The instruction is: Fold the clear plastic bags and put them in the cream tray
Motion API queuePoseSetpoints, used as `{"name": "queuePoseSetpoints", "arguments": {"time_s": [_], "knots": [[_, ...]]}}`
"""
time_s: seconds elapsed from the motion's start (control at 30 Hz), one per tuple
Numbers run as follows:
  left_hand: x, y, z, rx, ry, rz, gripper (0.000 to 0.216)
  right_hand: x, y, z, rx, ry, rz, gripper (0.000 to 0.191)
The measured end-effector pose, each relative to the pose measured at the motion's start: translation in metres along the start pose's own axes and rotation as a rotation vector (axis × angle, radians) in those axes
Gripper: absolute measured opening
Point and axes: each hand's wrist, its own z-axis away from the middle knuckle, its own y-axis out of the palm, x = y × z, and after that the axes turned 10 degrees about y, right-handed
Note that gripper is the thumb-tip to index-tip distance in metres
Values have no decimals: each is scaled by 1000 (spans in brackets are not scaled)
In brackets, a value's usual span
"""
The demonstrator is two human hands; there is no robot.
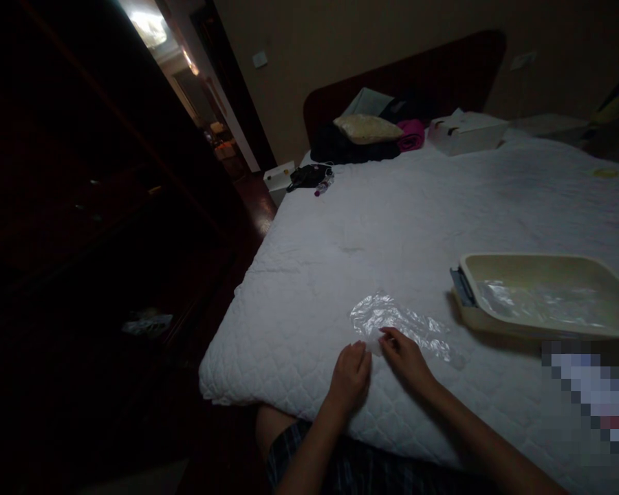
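A clear, crinkled plastic bag (pixel 397 323) lies flat on the white quilted bed (pixel 382 227) near its front edge. My left hand (pixel 349 380) rests on the quilt with its fingers curled, pinching the bag's near corner. My right hand (pixel 406 359) sits just beside it, fingertips pinched on the same near edge of the bag. Both forearms reach in from the bottom of the view.
A beige plastic tub (pixel 547 295) lined with clear plastic stands on the bed at the right. Pillows, dark clothes and a white box (pixel 467 132) are piled at the headboard. A dark wardrobe (pixel 82 206) fills the left side. A lit doorway shows at the back.
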Motion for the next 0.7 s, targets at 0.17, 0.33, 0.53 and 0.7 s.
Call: {"name": "queuePoseSetpoints", "arguments": {"time_s": [0.17,0.33,0.53,0.7], "knots": [[-6,4,-14,199,-48,26,40,-1,-5,-8,-81,-79,160,35],[-5,7,-15,249,-69,7,42,-6,-37,-11,-262,-73,255,33],[-3,5,-19,271,-53,-11,46,-46,-89,-2,-388,-125,488,28],[-4,3,-28,267,-49,-17,48,-72,-111,16,-302,-184,576,29]]}}
